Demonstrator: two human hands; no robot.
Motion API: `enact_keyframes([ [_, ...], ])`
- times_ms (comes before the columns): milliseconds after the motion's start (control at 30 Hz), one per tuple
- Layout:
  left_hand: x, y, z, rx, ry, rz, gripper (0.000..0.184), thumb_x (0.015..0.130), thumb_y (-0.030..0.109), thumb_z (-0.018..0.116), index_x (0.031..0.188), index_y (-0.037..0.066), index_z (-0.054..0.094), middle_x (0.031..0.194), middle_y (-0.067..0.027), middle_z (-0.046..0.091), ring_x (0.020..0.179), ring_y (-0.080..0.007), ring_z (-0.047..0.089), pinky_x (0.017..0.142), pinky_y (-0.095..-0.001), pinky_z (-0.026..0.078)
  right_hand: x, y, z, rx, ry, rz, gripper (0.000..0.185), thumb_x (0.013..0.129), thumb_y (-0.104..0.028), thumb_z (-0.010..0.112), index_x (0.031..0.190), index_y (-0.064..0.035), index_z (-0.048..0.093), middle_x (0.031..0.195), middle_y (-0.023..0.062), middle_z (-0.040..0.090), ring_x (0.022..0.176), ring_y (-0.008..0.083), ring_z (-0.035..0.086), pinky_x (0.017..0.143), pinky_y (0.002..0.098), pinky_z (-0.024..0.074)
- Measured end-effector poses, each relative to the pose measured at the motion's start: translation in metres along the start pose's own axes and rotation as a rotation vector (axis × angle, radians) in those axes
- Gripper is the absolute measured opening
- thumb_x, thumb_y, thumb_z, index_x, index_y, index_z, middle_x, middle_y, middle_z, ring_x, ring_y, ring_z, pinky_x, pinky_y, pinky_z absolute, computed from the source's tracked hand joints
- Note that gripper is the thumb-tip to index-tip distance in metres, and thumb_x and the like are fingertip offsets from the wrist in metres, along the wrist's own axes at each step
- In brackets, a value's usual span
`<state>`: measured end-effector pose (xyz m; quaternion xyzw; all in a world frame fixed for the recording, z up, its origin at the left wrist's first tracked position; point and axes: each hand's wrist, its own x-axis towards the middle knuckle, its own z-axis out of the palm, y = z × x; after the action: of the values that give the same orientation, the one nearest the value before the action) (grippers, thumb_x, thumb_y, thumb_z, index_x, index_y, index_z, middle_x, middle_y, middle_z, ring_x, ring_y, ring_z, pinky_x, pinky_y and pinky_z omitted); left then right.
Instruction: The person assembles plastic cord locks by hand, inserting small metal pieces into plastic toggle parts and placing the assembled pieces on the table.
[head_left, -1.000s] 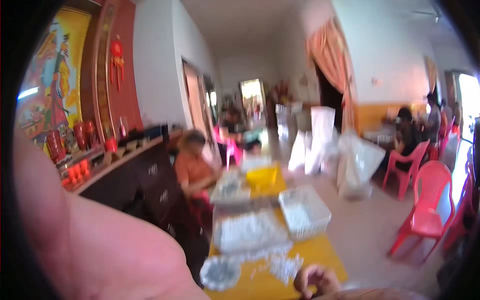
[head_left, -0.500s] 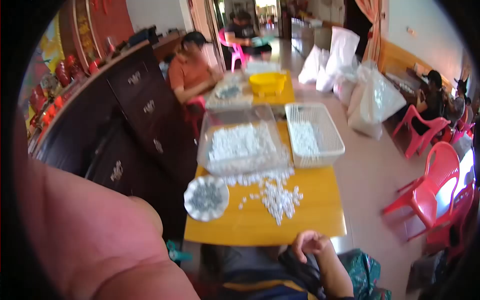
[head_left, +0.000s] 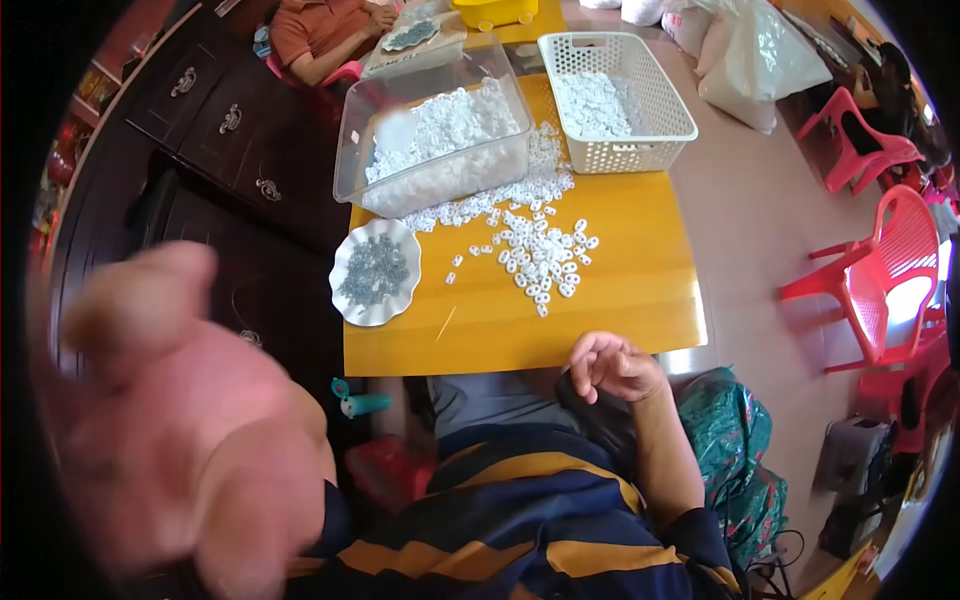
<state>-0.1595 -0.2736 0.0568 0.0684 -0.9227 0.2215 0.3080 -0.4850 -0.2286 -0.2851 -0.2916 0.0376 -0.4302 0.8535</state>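
Observation:
My left hand (head_left: 190, 400) is large and blurred near the camera at the lower left; its fingers are smeared, and whether it holds anything is not clear. At the table's front edge my right hand (head_left: 615, 367) rests palm up, fingers loosely curled and apart, with nothing in it. Beyond it lies a loose pile of small white pieces with holes (head_left: 542, 252). A scalloped white dish (head_left: 408, 240) of small grey pieces stands at the left of the yellow table (head_left: 620, 300). Behind are a clear bin (head_left: 440, 185) and a white basket (head_left: 630, 157), both containing white pieces.
A person in an orange shirt (head_left: 315, 38) sits at the far left, near a yellow basin (head_left: 495, 12). Dark drawers (head_left: 210, 130) line the left side. Red chairs (head_left: 890, 270) and large white sacks (head_left: 755, 70) are at the right. A green bag (head_left: 725, 430) lies beside my right arm.
The view has tilted down, bringing the table, my lap and my right hand higher in the frame. Fingers of my left hand now show where mostly the arm was seen before.

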Motion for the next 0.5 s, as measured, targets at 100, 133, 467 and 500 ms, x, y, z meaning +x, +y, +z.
enact_keyframes([
  [100,-0.016,0.042,0.092,-0.105,0.080,-0.602,0.029,0.084,0.018,0.075,0.105,0.000,0.067,0.104,-0.0169,0.068,0.087,-0.0296,0.066,0.079,-0.0363,0.052,-0.001,-0.003,0.000,0.009,0.032,-0.013,0.062,0.090,-0.046,0.068,0.123,0.0043,0.056,0.095,0.0178,0.067,0.082,0.0207,0.066,0.073,0.0279,0.0535],
  [133,-0.028,0.049,0.124,-0.285,0.092,-0.694,0.023,0.080,0.003,0.073,0.101,-0.002,0.068,0.103,-0.0170,0.068,0.083,-0.0260,0.066,0.072,-0.0320,0.053,-0.002,-0.003,-0.001,0.017,0.038,-0.020,0.062,0.090,-0.047,0.068,0.122,0.0042,0.056,0.095,0.0177,0.067,0.082,0.0205,0.066,0.073,0.0277,0.0535],
  [467,-0.128,0.108,0.248,-0.402,-0.393,-0.907,0.045,0.087,0.011,0.068,0.131,0.004,0.058,0.121,-0.0167,0.060,0.102,-0.0313,0.063,0.085,-0.0382,0.053,-0.014,-0.003,-0.025,0.046,0.076,-0.258,0.061,0.092,-0.050,0.065,0.120,0.0028,0.052,0.081,0.0164,0.064,0.065,0.0217,0.063,0.060,0.0295,0.0480],
  [500,-0.123,0.104,0.257,-0.404,-0.390,-0.907,0.045,0.087,0.011,0.068,0.131,0.004,0.058,0.121,-0.0167,0.060,0.102,-0.0313,0.063,0.085,-0.0382,0.053,-0.014,-0.004,-0.024,0.043,0.078,-0.257,0.061,0.092,-0.050,0.065,0.120,0.0028,0.052,0.081,0.0164,0.064,0.065,0.0217,0.063,0.060,0.0295,0.0480],
])
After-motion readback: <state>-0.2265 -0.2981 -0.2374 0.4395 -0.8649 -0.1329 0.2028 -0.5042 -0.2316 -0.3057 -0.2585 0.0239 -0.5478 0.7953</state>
